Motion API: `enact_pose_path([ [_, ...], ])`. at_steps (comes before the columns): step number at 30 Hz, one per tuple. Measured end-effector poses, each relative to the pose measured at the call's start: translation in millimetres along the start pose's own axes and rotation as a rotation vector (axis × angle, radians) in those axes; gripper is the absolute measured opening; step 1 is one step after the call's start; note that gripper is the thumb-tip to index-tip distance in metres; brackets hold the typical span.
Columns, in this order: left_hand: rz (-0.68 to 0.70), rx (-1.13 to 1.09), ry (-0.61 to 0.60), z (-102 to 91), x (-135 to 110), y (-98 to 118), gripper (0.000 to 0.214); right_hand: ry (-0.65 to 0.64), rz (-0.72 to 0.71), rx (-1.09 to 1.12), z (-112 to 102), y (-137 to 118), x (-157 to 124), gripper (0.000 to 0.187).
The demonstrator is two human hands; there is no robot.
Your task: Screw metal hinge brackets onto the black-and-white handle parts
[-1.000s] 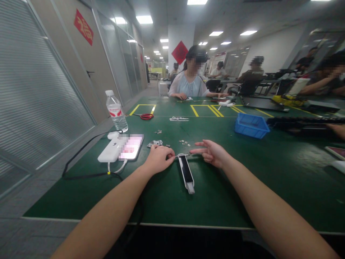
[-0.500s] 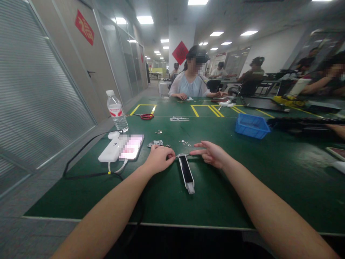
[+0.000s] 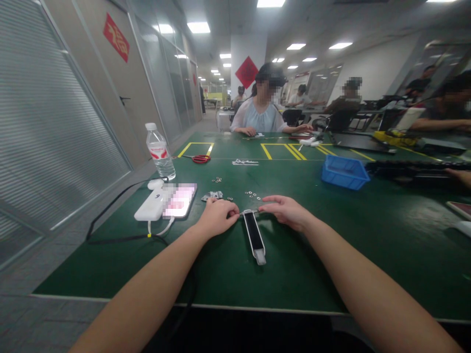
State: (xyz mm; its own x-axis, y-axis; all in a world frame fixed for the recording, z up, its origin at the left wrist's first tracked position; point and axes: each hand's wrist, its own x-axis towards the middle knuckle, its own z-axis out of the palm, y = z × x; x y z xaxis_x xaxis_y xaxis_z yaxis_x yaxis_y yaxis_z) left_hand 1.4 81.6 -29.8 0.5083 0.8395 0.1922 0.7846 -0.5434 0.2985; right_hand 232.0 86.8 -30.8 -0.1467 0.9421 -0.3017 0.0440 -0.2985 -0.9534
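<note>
A narrow white frame with a black inside (image 3: 253, 233) lies on the green table between my hands, a pale translucent piece (image 3: 260, 257) at its near end. Across its far end runs a thin metal rod (image 3: 242, 213). My left hand (image 3: 220, 215) is closed, thumb and fingers pinching the rod's left end. My right hand (image 3: 285, 211) is at the rod's right end, its fingertips bent onto it and the forefinger held a little above. Its thumb is mostly hidden. Just beyond the frame lie several small metal rings (image 3: 250, 193), and grey metal parts (image 3: 212, 196) sit by my left hand.
A power bank (image 3: 149, 206) and a phone (image 3: 186, 200) lie on the left, with a water bottle (image 3: 161, 153) behind. Farther back are red-handled scissors (image 3: 200, 159) and small pale parts (image 3: 245, 162). A blue bin (image 3: 345, 172) stands right. A person (image 3: 263, 113) sits opposite.
My right hand's fingers have curled in from a more spread pose, closing around the rod's right end. The left hand and the white frame have stayed in place.
</note>
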Motion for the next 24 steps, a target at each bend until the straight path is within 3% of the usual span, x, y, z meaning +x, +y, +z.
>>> enact_pose_path([
  [4, 0.000, 0.009, -0.007, -0.5, -0.2, -0.4, 0.013, 0.029, -0.066, -0.095, 3.0, 4.3, 2.9, 0.038],
  [24, -0.007, -0.024, -0.003, -1.2, -0.7, 0.5, 0.015, 0.005, -0.455, -0.456, 1.5, 22.9, 15.2, 0.032],
])
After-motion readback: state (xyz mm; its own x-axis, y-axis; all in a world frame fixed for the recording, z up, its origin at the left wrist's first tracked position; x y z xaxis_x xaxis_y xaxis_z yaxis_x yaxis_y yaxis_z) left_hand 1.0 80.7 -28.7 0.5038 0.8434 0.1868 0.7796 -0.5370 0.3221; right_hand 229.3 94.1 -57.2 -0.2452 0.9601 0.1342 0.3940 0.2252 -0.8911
